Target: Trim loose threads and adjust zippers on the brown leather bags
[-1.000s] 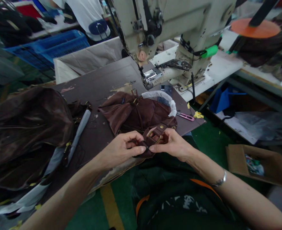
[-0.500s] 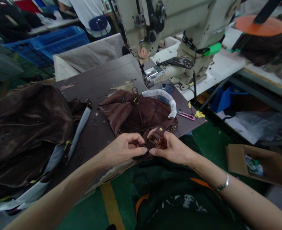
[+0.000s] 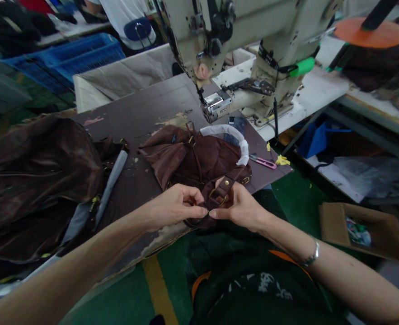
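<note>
Fingers of both hands pinch the near part of a brown bag

Left hand and right hand are each clamped on its dark brown material, thumb tips nearly meeting; the exact bit between them is too small to tell. A strap with a brass stud and buckle passes just beside the right thumb. The bag lies on the desk, reaching its front edge, before a sewing machine. Its white-wrapped handle curves near pink-handled snips. Well to the left lies a second brown bag.
</note>
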Demonstrator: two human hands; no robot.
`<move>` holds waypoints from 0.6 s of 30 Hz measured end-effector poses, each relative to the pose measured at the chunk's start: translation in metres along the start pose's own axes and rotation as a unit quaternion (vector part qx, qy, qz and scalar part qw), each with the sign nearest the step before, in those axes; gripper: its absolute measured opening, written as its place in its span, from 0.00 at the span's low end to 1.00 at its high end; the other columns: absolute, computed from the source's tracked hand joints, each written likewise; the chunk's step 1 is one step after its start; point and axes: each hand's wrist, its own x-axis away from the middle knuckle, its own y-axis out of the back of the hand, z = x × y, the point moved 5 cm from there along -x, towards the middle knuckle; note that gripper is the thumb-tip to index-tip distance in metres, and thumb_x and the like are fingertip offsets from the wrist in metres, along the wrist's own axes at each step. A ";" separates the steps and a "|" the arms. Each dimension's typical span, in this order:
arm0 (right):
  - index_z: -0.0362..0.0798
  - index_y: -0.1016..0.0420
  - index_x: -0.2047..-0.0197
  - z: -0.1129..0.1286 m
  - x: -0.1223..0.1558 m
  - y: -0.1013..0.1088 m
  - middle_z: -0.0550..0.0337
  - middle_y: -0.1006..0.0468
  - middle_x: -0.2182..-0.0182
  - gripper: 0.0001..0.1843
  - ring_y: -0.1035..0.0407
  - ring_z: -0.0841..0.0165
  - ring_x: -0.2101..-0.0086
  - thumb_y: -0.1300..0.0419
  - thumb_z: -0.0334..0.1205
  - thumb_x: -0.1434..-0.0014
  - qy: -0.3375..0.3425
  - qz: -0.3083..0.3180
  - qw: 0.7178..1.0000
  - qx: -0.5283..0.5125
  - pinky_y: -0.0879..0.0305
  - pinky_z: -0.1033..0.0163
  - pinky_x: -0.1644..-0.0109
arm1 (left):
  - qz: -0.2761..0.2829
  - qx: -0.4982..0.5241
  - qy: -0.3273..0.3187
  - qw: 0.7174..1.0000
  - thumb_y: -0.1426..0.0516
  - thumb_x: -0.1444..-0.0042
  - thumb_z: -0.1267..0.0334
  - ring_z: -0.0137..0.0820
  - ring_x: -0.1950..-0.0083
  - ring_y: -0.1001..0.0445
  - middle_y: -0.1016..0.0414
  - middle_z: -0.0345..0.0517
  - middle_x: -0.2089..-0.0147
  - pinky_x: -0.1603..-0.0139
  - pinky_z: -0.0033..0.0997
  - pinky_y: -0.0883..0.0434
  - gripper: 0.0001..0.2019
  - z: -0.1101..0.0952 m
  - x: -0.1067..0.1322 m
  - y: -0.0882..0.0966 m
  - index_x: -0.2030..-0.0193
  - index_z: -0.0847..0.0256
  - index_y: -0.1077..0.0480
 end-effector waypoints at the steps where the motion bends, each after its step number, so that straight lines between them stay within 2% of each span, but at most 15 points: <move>1: 0.49 0.34 0.62 -0.001 0.000 0.001 0.67 0.30 0.73 0.21 0.33 0.71 0.71 0.31 0.29 0.59 0.000 -0.015 1.000 0.025 0.33 0.63 0.63 | -0.004 -0.001 -0.001 1.000 0.40 0.50 0.60 0.24 0.72 0.36 0.32 0.40 0.72 0.72 0.23 0.41 0.10 0.000 -0.001 0.000 0.66 0.65 0.31; 4: 0.48 0.32 0.62 -0.001 0.000 0.005 0.65 0.29 0.72 0.20 0.32 0.69 0.71 0.32 0.28 0.58 0.006 -0.059 0.994 0.094 0.32 0.62 0.64 | -0.013 0.011 0.000 1.000 0.39 0.51 0.62 0.21 0.75 0.39 0.34 0.37 0.74 0.75 0.21 0.44 0.09 0.000 -0.002 -0.001 0.67 0.65 0.32; 7: 0.48 0.32 0.62 0.000 0.000 0.006 0.63 0.28 0.70 0.19 0.31 0.68 0.69 0.32 0.28 0.58 0.020 -0.080 0.991 0.106 0.31 0.62 0.64 | -0.034 0.028 0.008 0.999 0.38 0.52 0.64 0.20 0.77 0.40 0.35 0.35 0.77 0.77 0.19 0.45 0.10 0.000 -0.002 0.000 0.67 0.65 0.34; 10: 0.49 0.34 0.61 0.000 0.000 0.006 0.63 0.27 0.68 0.21 0.30 0.68 0.68 0.31 0.30 0.57 0.028 -0.070 0.996 0.053 0.31 0.62 0.64 | -0.045 0.041 0.004 0.998 0.38 0.52 0.63 0.21 0.75 0.37 0.33 0.37 0.75 0.76 0.19 0.43 0.11 0.000 -0.003 0.002 0.67 0.65 0.34; 13: 0.49 0.35 0.59 -0.003 0.002 0.004 0.62 0.26 0.65 0.24 0.28 0.67 0.67 0.30 0.31 0.57 0.009 -0.051 0.998 -0.021 0.29 0.60 0.62 | -0.038 0.058 0.000 0.998 0.37 0.52 0.61 0.22 0.73 0.35 0.32 0.38 0.73 0.74 0.20 0.41 0.12 0.002 -0.003 0.002 0.66 0.65 0.34; 18: 0.49 0.36 0.56 -0.010 0.007 0.005 0.60 0.23 0.64 0.27 0.26 0.65 0.65 0.29 0.32 0.58 -0.017 -0.077 0.996 -0.050 0.27 0.58 0.60 | -0.039 0.052 -0.007 0.998 0.37 0.51 0.58 0.23 0.72 0.33 0.31 0.39 0.72 0.72 0.21 0.39 0.14 0.007 -0.003 0.002 0.66 0.65 0.34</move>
